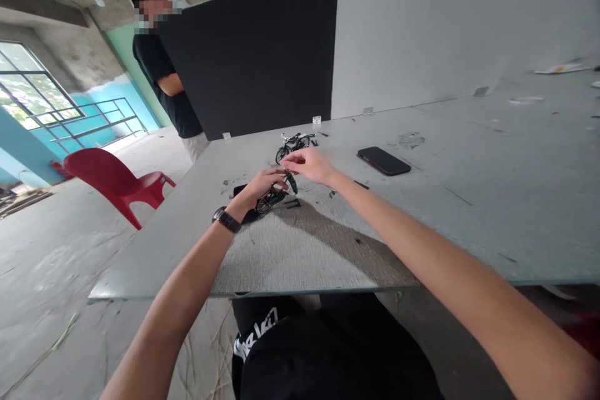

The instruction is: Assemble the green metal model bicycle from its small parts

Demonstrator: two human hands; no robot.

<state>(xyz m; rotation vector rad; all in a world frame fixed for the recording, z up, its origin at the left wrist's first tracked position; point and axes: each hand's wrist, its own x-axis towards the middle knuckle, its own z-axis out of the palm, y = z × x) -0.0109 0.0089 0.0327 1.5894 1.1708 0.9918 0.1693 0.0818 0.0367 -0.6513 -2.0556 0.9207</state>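
Beneath the fingers (296, 160), the desk (469, 225) looks finely ribbed; right of them the phone (384, 161) is smooth, left the chair (105, 176) is plastic, beyond, the board (262, 56) is matt.

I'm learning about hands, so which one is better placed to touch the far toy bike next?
Probably the right hand: it is closer to the far bike, while the left hand seems busy holding the near bike.

The left hand (263, 186) holds a green model bicycle (277, 196).
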